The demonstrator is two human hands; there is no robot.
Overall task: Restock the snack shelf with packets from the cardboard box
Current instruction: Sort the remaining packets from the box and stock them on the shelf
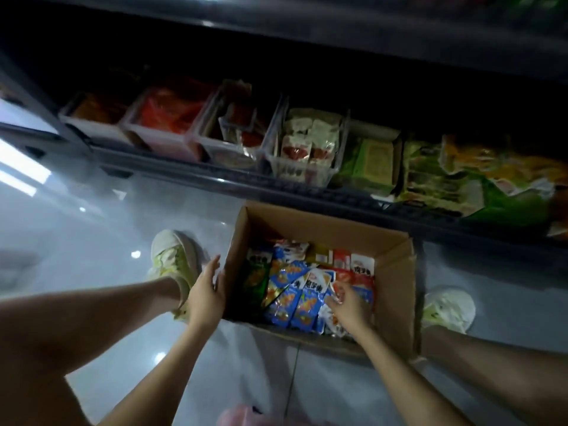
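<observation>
The cardboard box (396, 272) is set on the grey tiled floor (92, 226), open at the top, directly in front of the lowest snack shelf (215, 179) and between two pale shoes, the left shoe (172, 256) and the right shoe (448, 305). The box is filled with snack packets stood on edge. Blue packets (295, 302) are grouped in the near middle, a green packet (256, 276) is placed against the left wall, and red-and-white packets (362, 265) are ranged along the far right. The left hand (206, 295) is laid against the outside of the left wall of the box with its fingers extended and relaxed, and nothing is grasped in it. The right hand (349, 305) is lowered into the near right part of the box, and its fingers are curled round a white packet (333, 321) lying among the others; the frame is blurred there, so the packet's print cannot be read. On the shelf, a row of clear bins (302, 170) is arranged side by side along the front rail. The bins at the left are loaded with red and orange packets, and the bin nearest the box is loaded with cream packets marked in red. To the right of the bins, green packs (372, 158) and larger green-and-yellow bags (491, 186) are stacked directly on the shelf. The space above the shelf is dark, and its contents cannot be made out.
</observation>
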